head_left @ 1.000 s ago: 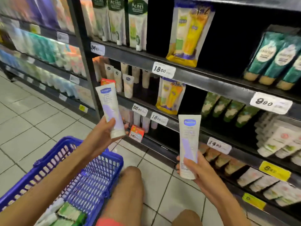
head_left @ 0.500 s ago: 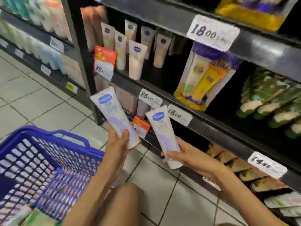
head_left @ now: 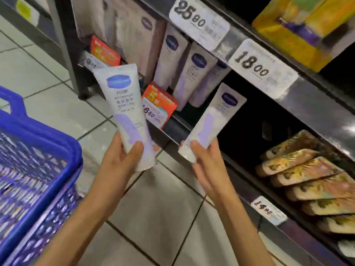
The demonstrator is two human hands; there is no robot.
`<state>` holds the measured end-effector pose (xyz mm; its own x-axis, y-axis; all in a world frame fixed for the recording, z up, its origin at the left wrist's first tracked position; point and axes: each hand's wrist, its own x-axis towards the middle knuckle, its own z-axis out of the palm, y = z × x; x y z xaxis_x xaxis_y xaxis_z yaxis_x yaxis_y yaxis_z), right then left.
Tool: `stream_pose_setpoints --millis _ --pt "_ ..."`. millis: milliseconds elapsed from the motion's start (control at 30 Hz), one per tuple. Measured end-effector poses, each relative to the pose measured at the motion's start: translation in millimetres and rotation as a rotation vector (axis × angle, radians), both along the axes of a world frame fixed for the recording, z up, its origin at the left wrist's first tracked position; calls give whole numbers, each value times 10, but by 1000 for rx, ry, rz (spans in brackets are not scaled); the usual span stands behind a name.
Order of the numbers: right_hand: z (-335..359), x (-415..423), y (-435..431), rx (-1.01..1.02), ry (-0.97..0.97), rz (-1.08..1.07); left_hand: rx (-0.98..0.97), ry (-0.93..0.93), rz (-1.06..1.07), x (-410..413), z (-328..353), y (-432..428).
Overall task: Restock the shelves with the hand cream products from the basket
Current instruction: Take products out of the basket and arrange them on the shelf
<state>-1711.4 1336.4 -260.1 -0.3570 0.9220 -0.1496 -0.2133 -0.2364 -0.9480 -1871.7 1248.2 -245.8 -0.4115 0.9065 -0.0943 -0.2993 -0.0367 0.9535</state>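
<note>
We hold two tubes: our left hand [head_left: 123, 157] clasps the left tube [head_left: 125, 110] nearly upright, our right hand [head_left: 201, 164] clasps the right tube [head_left: 213, 120], tilted.

Layout relative to the shelving [head_left: 317, 108]. In front of it, the left tube [head_left: 126, 112] is held in the left hand [head_left: 123, 156], before the shelving's left end. The right tube [head_left: 211, 121], in the right hand [head_left: 201, 162], tilts toward the shelving. The shelved tubes [head_left: 192, 77] stand behind both. The basket [head_left: 57, 143] sits on the floor [head_left: 163, 208], left of the shelving.
</note>
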Motion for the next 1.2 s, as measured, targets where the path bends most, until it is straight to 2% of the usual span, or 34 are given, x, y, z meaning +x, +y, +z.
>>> stream_pose_setpoints --millis 133,300,600,733,1000,1133,1200 --pt "119 -47 282 185 -216 -271 -28 -10 -53 -92 -59 -49" --pt "6 -173 563 298 -290 -452 -60 6 -72 -111 -160 5" --pt "-155 -172 834 380 -551 -360 -98 15 -92 -132 -261 -65" --pt "-183 -172 844 425 -611 -366 -89 3 -78 -142 -280 -52" --pt "-184 -203 854 426 -614 -343 -49 -107 -116 -109 -246 0" --pt "-57 -179 802 344 -636 -294 -38 -230 -164 -82 -214 -5" --pt "24 -122 628 338 -637 -382 -44 -301 -181 -62 -207 -23"
